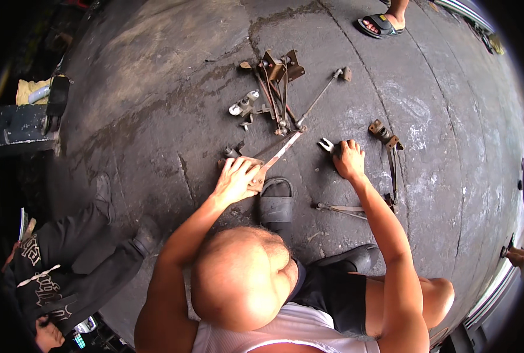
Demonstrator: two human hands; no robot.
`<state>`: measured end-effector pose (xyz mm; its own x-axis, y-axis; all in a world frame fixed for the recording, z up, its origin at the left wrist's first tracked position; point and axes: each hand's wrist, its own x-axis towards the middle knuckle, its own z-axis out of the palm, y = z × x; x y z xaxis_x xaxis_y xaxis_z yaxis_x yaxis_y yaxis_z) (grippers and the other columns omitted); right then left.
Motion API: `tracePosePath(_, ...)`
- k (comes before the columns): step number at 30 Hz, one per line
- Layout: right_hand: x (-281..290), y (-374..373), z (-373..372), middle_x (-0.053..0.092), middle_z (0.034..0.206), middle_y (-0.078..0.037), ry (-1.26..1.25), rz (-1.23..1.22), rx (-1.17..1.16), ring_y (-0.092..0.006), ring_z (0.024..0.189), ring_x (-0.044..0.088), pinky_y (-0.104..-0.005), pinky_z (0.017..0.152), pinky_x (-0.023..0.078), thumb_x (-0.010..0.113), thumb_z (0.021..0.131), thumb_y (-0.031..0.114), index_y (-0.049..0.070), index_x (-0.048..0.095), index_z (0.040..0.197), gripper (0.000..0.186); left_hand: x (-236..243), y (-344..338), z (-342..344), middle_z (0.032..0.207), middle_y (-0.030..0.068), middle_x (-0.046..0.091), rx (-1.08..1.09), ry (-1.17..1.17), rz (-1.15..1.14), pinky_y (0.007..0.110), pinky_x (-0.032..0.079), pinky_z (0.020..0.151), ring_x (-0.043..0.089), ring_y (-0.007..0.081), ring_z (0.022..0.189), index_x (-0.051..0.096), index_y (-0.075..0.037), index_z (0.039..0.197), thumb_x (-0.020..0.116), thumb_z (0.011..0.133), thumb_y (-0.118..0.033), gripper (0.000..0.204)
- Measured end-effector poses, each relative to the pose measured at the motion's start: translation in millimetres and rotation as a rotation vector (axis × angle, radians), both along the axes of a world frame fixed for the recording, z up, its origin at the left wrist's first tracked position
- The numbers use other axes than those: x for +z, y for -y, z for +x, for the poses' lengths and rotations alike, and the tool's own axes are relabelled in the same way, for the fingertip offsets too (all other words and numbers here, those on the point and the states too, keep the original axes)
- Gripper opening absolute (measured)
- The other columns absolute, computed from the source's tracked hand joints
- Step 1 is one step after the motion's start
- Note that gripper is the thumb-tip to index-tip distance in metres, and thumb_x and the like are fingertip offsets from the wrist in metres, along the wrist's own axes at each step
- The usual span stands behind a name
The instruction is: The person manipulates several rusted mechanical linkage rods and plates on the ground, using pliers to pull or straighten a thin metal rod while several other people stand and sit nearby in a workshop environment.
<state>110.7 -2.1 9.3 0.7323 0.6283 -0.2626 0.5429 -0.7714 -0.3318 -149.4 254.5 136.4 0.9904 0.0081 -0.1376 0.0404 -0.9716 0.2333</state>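
Rusty bracket is held at the near end of the larger rod linkage, under the closed fingers of the left hand; thumb is hidden. Forked tool is gripped in the right hand, pale prongs pointed away to the left, apart from the linkage. Progress, as judged: early or midway; bracket is steadied and tool is in hand, but tool is not applied to any joint. Worn painted rod is seen joined to the other rods at the far end, and nothing can be confirmed as finished. Paired angle brackets and a pale-capped fitting are left lying beyond, unhandled; a smaller linkage is left to the right, untouched. Parts are laid straight on a dark floor, cracked, stained, scuffed whitish at right. A sandalled foot is seen at the far edge, and dark-trousered legs of another person are stretched at left; room edges are lost in fisheye shadow
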Motion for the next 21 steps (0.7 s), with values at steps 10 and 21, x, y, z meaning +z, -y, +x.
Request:
tracePosePath(10,6.0,-23.7,12.6,0.056,0.128,-0.019,-0.218,0.138,-0.079,-0.0404,0.121,0.052,-0.0570,0.098,0.045,0.071,0.086,0.027,0.011,0.060,0.123,0.042,43.5,-14.2,-84.9,0.119,0.0041,0.059,0.177,-0.075,0.128,0.044,0.039,0.092,0.052,0.0268,0.113,0.062,-0.012,0.123,0.091,0.051,-0.034,0.081)
tracePosePath(21,4.3,-23.3,-9.2,0.051,0.124,-0.017,-0.010,0.119,0.067,-0.0399,0.118,0.048,-0.0529,0.095,0.044,0.074,0.077,0.022,0.009,0.057,0.124,0.052,11.8,-29.2,-40.9,0.133,0.0159,0.053,0.433,0.160,0.051,0.045,0.045,0.100,0.054,0.0343,0.121,0.059,-0.006,0.129,0.080,0.076,-0.033,0.063)
